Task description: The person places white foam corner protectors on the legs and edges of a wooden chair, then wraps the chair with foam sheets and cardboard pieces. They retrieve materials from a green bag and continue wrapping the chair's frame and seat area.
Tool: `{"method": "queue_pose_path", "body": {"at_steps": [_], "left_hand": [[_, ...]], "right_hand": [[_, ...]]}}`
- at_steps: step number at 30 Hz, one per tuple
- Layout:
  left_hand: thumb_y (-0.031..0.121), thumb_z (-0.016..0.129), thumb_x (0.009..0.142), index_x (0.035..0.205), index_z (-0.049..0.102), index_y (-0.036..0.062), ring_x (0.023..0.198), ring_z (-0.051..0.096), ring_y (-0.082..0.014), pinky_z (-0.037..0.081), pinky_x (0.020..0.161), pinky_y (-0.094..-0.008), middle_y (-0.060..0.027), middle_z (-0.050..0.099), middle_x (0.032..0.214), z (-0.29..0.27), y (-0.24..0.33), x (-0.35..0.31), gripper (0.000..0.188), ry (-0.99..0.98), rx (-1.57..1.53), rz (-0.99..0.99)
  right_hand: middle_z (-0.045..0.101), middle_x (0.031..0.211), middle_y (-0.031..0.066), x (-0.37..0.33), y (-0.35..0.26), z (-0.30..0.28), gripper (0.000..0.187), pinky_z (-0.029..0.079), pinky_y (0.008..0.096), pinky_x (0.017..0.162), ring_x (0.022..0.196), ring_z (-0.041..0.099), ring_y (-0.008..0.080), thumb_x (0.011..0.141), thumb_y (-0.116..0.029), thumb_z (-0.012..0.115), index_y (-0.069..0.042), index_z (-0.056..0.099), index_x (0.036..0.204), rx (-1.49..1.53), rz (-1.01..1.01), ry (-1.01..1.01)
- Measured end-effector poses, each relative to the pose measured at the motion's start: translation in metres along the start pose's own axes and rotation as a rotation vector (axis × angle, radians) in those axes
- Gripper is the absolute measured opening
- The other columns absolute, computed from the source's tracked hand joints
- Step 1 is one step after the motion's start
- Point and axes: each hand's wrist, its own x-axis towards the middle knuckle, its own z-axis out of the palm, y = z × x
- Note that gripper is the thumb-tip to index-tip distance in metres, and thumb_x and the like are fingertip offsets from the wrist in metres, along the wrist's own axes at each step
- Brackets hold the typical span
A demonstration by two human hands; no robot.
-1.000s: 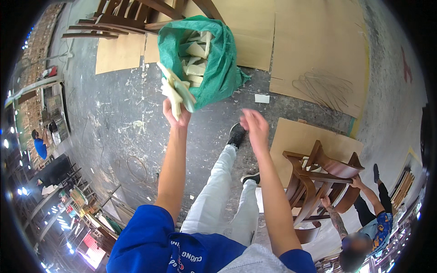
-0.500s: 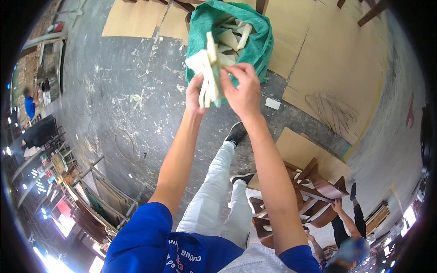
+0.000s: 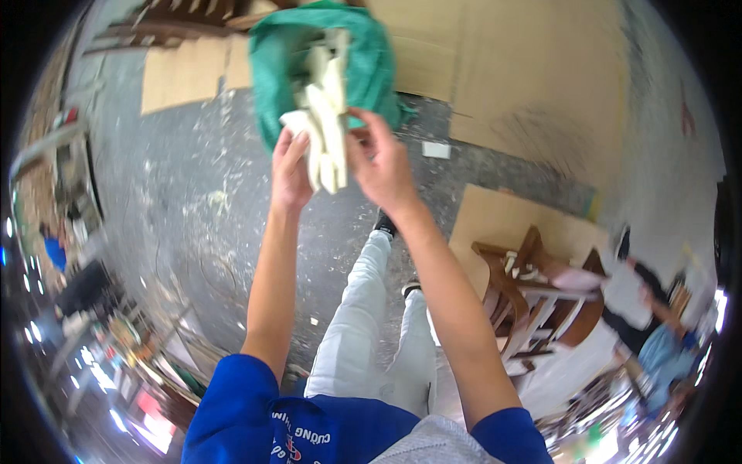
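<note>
Between my hands is a bundle of cream-white strips [image 3: 332,139] that look like foam, blurred by motion. My left hand [image 3: 292,174] grips the bundle's left side, with the thumb lying up along it. On the other side my right hand [image 3: 382,166] has its fingers closed at the bundle's right edge; its fingertips are partly hidden. Just beyond the hands a green woven sack [image 3: 371,66] stands with its mouth open. The bundle's far end overlaps the sack's opening, so the pieces inside can hardly be told apart.
Cardboard sheets [image 3: 541,69] cover the floor at the far right. A small white card [image 3: 436,150] lies right of the sack. Brown wooden chair parts [image 3: 533,298] rest on cardboard at the right, near another person [image 3: 657,356]. More dark wooden furniture [image 3: 178,19] stands at the far left.
My view has shifted, so the sack, hands and bundle now appear farther left. Both hands still hold the strips. The person at the right has moved away from the chair parts.
</note>
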Motion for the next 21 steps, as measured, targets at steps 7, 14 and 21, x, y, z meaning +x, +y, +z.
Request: {"method": "queue_pose_path", "body": {"at_steps": [7, 14, 21], "left_hand": [[0.009, 0.064, 0.102, 0.149, 0.041, 0.0077, 0.11, 0.07, -0.0229, 0.062, 0.089, -0.0385, -0.013, 0.065, 0.128, 0.085, -0.088, -0.098, 0.052, -0.175, 0.253, -0.388], [0.005, 0.063, 0.102, 0.137, 0.049, 0.0072, 0.111, 0.067, -0.0224, 0.059, 0.094, -0.0365, -0.0123, 0.063, 0.129, 0.179, -0.244, -0.248, 0.038, -0.459, 0.382, -0.613], [0.012, 0.073, 0.096, 0.134, 0.053, 0.0058, 0.117, 0.066, -0.0244, 0.057, 0.1, -0.0403, -0.012, 0.064, 0.128, 0.234, -0.363, -0.405, 0.043, -0.725, 0.522, -0.901]], "right_hand": [[0.069, 0.087, 0.0176, -0.145, 0.004, -0.118, 0.025, 0.055, 0.0466, 0.068, 0.08, 0.071, 0.037, 0.093, -0.014, 0.064, -0.007, 0.064, 0.117, -0.222, 0.001, 0.376], [0.068, 0.094, 0.0121, -0.362, 0.01, -0.254, 0.026, 0.054, 0.0426, 0.079, 0.093, 0.066, 0.0343, 0.09, -0.021, 0.076, -0.006, 0.072, 0.111, -0.453, -0.005, 0.935], [0.064, 0.088, 0.0025, -0.595, -0.006, -0.335, 0.017, 0.05, 0.0268, 0.075, 0.086, 0.06, 0.0066, 0.095, -0.017, 0.069, -0.001, 0.068, 0.1, 0.425, 0.28, 1.108]]}}
